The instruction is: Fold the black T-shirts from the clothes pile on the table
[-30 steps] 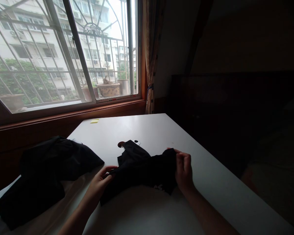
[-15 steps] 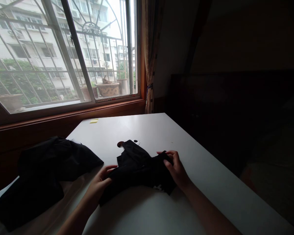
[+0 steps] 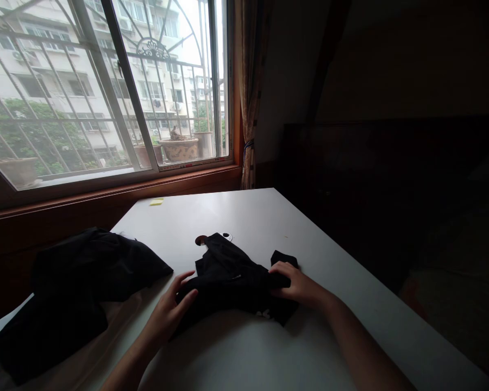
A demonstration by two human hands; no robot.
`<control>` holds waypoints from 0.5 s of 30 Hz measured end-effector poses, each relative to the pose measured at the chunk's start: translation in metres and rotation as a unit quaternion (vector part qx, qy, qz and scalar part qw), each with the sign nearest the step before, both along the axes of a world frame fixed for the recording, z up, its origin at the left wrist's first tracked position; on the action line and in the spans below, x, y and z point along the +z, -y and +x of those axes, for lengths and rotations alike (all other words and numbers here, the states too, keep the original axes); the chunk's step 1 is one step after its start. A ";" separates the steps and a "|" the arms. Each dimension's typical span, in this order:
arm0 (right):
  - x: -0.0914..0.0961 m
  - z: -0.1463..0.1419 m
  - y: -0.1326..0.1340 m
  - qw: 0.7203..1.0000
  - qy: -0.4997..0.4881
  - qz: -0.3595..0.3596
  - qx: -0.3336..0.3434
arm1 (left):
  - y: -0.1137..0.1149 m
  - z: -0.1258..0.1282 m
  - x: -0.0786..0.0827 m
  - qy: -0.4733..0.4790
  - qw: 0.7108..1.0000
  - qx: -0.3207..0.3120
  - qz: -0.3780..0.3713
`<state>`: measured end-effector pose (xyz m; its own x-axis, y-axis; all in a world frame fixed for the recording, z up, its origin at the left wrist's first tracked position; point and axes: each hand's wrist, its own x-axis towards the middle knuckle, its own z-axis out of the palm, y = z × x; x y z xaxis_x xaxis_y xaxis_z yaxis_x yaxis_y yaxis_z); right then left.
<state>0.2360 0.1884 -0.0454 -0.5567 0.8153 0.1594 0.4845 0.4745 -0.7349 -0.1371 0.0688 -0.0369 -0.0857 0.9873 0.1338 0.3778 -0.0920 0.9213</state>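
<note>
A black garment (image 3: 224, 288) lies bunched on the white table (image 3: 244, 212), with small white print showing near its lower right edge. Its exact kind is hidden by the folds. At its left end my left hand (image 3: 173, 304) rests against the cloth, thumb and fingers apart. My right hand (image 3: 291, 279) pinches a fold at the right end, the fingers above and the thumb underneath. A loose corner of the cloth sticks out beyond those fingers.
More dark clothing (image 3: 69, 288) is heaped at the table's left. Past the garment are a round table hole (image 3: 201, 240), a white ring (image 3: 226, 237) and a yellow sticky note (image 3: 156, 201). A barred window (image 3: 106, 87) and a tied curtain (image 3: 250, 98) stand behind.
My right hand has shifted down and regripped the cloth lower on a fold. My left hand's fingers have spread from the left end. A small label now shows on the garment.
</note>
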 end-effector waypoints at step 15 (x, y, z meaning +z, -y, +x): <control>0.028 -0.004 0.013 0.936 -0.254 -0.014 -0.245 | 0.000 -0.009 0.002 -0.126 0.988 -0.044 0.077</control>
